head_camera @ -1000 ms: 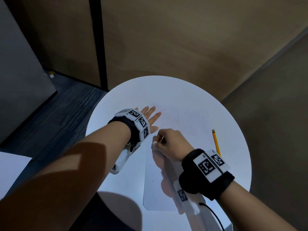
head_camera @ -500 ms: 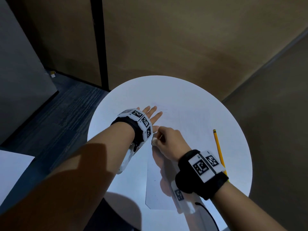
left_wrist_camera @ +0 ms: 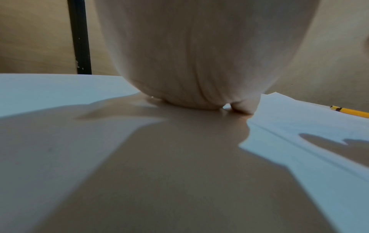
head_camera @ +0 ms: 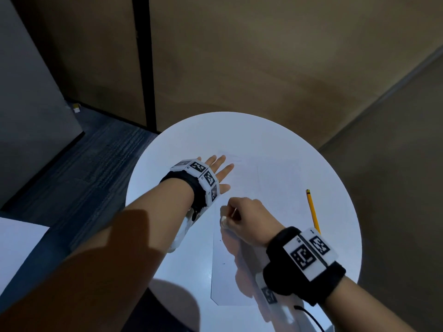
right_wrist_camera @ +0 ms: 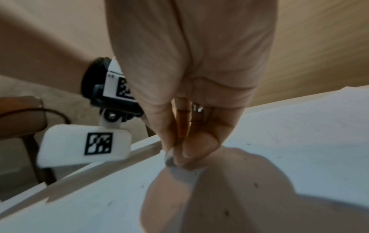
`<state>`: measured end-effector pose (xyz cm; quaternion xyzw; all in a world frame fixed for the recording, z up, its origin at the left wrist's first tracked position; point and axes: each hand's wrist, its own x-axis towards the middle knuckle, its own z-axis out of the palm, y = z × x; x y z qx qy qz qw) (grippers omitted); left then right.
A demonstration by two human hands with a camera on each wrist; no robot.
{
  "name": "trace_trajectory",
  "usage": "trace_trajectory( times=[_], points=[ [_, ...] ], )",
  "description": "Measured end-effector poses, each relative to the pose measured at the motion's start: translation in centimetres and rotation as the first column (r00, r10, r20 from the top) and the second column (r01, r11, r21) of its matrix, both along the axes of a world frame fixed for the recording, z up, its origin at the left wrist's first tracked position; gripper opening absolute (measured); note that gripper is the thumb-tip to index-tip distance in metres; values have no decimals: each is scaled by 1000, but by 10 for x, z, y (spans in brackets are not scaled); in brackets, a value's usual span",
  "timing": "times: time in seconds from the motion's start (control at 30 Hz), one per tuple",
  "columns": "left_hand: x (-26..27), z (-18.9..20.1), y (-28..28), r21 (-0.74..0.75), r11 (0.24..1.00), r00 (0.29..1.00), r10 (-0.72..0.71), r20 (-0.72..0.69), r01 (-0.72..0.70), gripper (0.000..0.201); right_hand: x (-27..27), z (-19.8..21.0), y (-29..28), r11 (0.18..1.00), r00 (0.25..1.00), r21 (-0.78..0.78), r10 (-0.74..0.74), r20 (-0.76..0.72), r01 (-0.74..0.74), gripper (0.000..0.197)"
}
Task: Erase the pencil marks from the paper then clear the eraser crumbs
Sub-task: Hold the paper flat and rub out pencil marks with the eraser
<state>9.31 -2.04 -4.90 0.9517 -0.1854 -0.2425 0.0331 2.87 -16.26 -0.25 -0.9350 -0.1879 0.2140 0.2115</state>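
Note:
A white sheet of paper (head_camera: 271, 188) lies on the round white table (head_camera: 239, 133). My left hand (head_camera: 219, 170) lies flat with straight fingers on the paper's far left corner, pressing it down. My right hand (head_camera: 242, 215) is curled and pinches a small white eraser (head_camera: 224, 222) against the paper near its left edge; in the right wrist view the eraser (right_wrist_camera: 169, 159) sits between thumb and fingertips. Small dark eraser crumbs (right_wrist_camera: 226, 213) dot the paper near the hand. Faint pencil lines (right_wrist_camera: 279, 134) show farther up the sheet.
A yellow pencil (head_camera: 312, 207) lies on the table to the right of the paper. The table's edge (head_camera: 134, 188) runs close to my left wrist. Brown wall panels stand behind, and dark carpet lies to the left.
My right hand with the eraser has slid a little back toward me along the paper's left edge after moving up. The left hand has stayed flat in place.

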Motion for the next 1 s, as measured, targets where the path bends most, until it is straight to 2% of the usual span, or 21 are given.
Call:
trace_trajectory(
  times=[0.13,0.23,0.33,0.4,0.43,0.5,0.6,0.7,0.77,0.9,1.0],
  points=[
    [-2,1,0,6,1000,1000,-4,23,4,59,18,-1,2,987,991,88,-133,15,131,20],
    [-2,2,-1,17,1000,1000,-6,23,6,59,10,-4,2,994,994,67,-94,55,91,32],
    [0,1,-1,9,1000,1000,3,15,-3,59,-2,-1,-7,998,999,47,-40,-18,40,35],
    [0,-1,-1,0,1000,1000,9,21,-9,59,-3,-4,-18,982,987,118,-140,-72,148,29],
    [0,-2,-1,-3,1000,1000,11,28,-11,59,-1,-6,-23,952,967,177,-239,-86,250,24],
    [-1,-4,0,-8,1000,999,12,37,-12,59,3,-10,-31,840,888,288,-437,-144,460,11],
    [-3,-6,-4,10,999,999,41,23,-41,61,5,-9,-34,719,803,358,-526,-280,596,6],
    [-5,9,-14,34,999,996,44,-82,-41,65,6,-8,-31,705,798,374,-520,-305,602,7],
    [-10,26,-19,42,999,991,-19,-131,25,67,7,-7,-31,698,796,383,-521,-306,605,8],
    [-26,47,-14,114,981,986,-151,-72,159,72,6,-6,-34,679,785,394,-529,-322,619,6],
    [-34,48,-10,141,980,989,-138,-55,144,85,5,-6,-37,673,777,390,-538,-325,629,6]
  ],
)
